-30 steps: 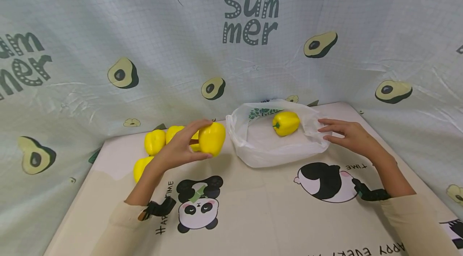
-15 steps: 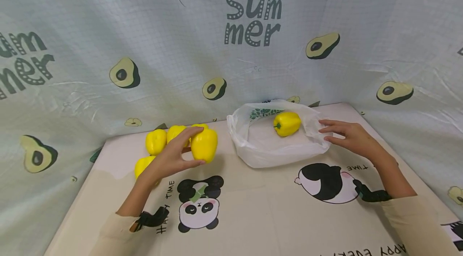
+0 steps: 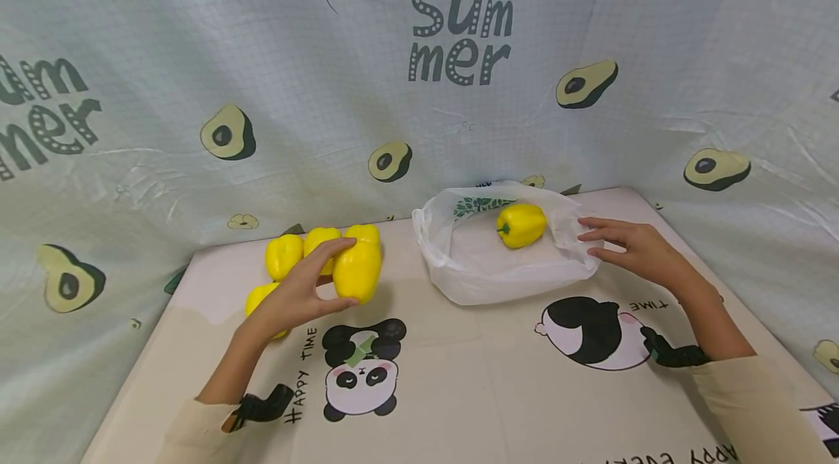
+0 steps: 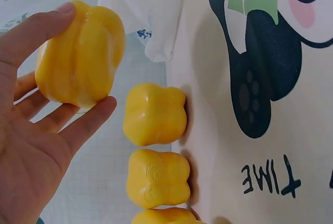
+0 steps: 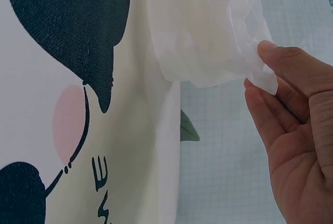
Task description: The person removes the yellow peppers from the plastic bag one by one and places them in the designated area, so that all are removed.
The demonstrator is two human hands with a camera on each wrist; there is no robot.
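Note:
My left hand (image 3: 295, 296) grips a yellow bell pepper (image 3: 357, 273), thumb on one side and fingers on the other; the left wrist view shows this held bell pepper (image 4: 80, 54) from its lobed end. Over at the right, my right hand (image 3: 632, 249) pinches the edge of a white plastic bag (image 3: 485, 285). In the right wrist view, the thumb (image 5: 291, 60) lies on the bag's thin film, with fingers behind it. The bag's mouth is spread wide, and another yellow bell pepper (image 3: 521, 225) lies on its side within, green stem toward the left.
Several more yellow bell peppers (image 3: 284, 257) stand at the back left of the table (image 3: 452, 384), partly behind my left hand. A patterned curtain (image 3: 314, 85) hangs right behind the table's back edge. Panda drawings (image 3: 360, 376) are printed on the tabletop.
My left hand has moved left and slightly toward me with its bell pepper, away from the bag and in front of the back peppers. The right hand keeps its place at the bag.

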